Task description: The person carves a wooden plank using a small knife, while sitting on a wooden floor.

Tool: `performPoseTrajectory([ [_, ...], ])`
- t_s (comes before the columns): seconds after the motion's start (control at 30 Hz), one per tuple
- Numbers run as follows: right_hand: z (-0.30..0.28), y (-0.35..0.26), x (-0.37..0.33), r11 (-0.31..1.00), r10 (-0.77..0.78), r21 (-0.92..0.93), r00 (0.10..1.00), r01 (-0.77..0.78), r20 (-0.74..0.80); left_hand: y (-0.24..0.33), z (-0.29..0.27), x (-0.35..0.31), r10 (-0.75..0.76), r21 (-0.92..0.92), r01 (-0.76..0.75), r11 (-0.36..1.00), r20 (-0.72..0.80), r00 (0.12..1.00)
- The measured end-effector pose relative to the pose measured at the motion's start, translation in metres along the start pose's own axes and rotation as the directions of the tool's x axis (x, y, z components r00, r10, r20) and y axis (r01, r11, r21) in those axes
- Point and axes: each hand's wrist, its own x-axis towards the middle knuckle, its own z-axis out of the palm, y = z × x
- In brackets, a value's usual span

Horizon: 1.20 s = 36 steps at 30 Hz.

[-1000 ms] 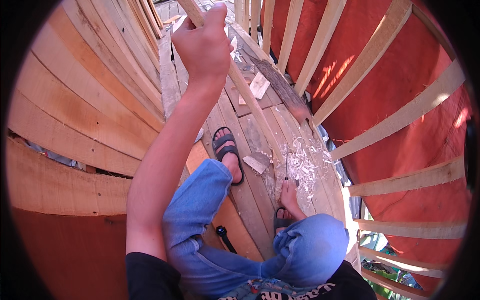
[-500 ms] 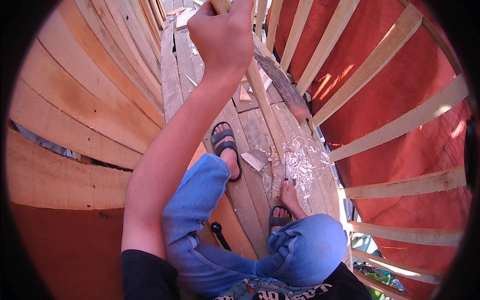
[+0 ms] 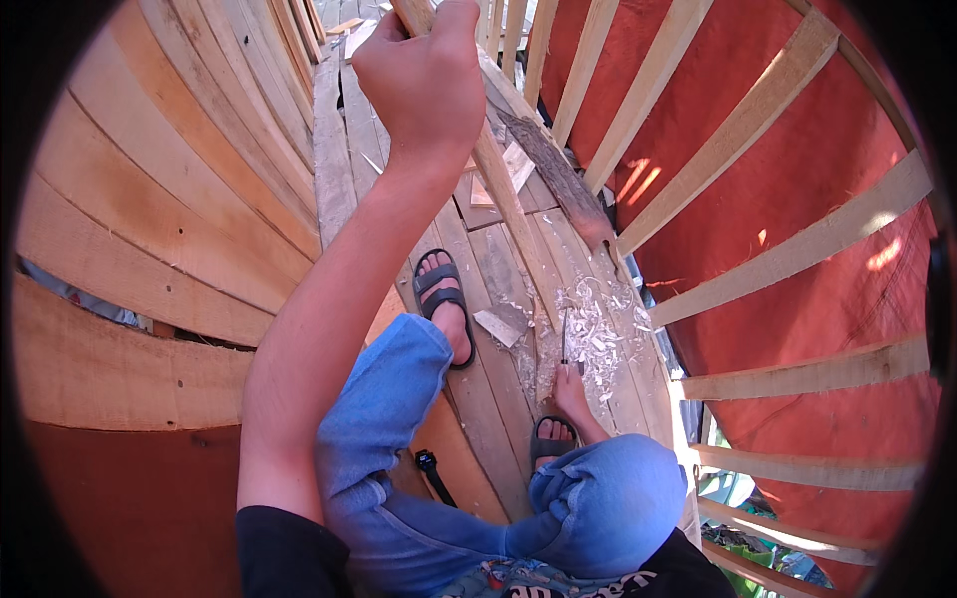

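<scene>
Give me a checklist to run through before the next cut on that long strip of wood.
1. Left hand gripping the upper end of the wood strip: ok.
2. Right hand on the tool: it is low by the shavings, but the grip is hidden: cannot tell.
3. Blade edge and angle: too small to see: cannot tell.
4. Feet protected: open sandals, the left sandal beside the strip: not ok.
5. Footing: shavings and an offcut lie on the floor planks: not ok.
</scene>
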Motion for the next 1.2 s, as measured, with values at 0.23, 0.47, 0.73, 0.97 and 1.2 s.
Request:
performPoseTrajectory([
  [0.23,-0.005,-0.050,-0.012,0.996,-0.064,0.055,0.995,0.069,-0.078,-0.001,-0.003,-0.001,0.036,-0.019,-0.036,0.999,0.024,0.999],
  [0.47,-0.005,-0.040,-0.008,0.998,-0.043,-0.037,0.999,0.042,-0.016,-0.004,-0.005,-0.003,0.068,0.016,-0.069,0.997,0.045,0.997],
  [0.73,-0.008,-0.040,-0.005,0.997,0.075,-0.036,0.996,-0.073,0.045,-0.013,-0.010,0.001,0.015,-0.040,-0.012,0.999,0.075,0.997],
  [0.97,-0.001,-0.017,-0.006,0.987,0.163,-0.011,0.983,-0.163,0.088,-0.012,-0.013,0.003,0.034,-0.042,-0.030,0.999,0.097,0.995],
  [1.2,0.000,0.027,-0.009,0.967,0.239,-0.111,0.969,-0.231,0.058,-0.010,-0.011,0.001,-0.019,-0.110,0.049,0.993,0.262,0.965],
])
